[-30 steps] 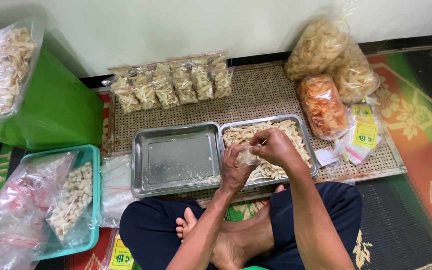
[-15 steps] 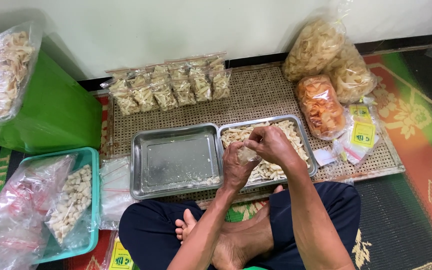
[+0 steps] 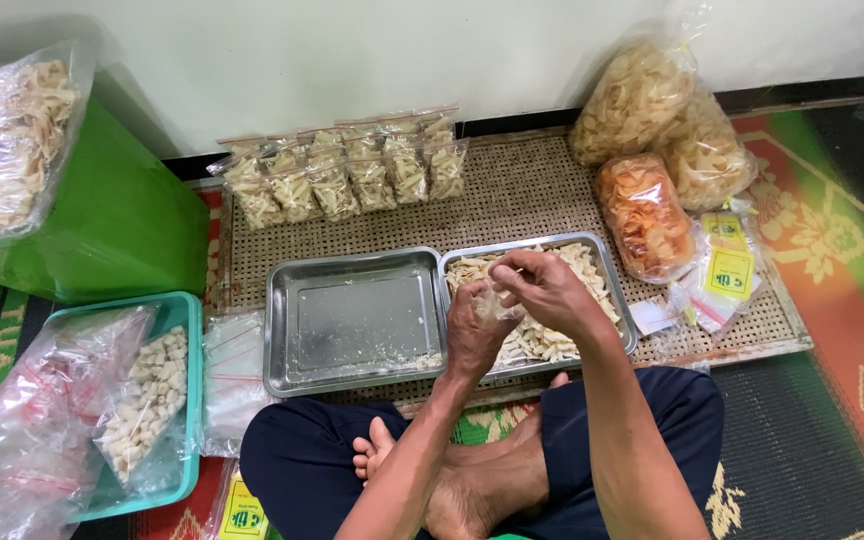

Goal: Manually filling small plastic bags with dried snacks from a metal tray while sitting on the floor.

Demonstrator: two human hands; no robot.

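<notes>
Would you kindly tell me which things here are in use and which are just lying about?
In use:
left hand
right hand
small clear bag
tray of pale chips

Lying about:
empty tray
row of filled bags
orange chip bag
teal basket
green bin

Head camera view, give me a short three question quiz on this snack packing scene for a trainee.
1. True or false: the left metal tray is heaped with crackers.
2. What do the left hand and right hand hold between them?
A. a small clear bag
B. a spoon
C. a yellow label
3. Fill in: the row of small filled bags lies on the woven ____.

Key: 1 false, only crumbs lie in it. 2 A. 3 mat.
</notes>
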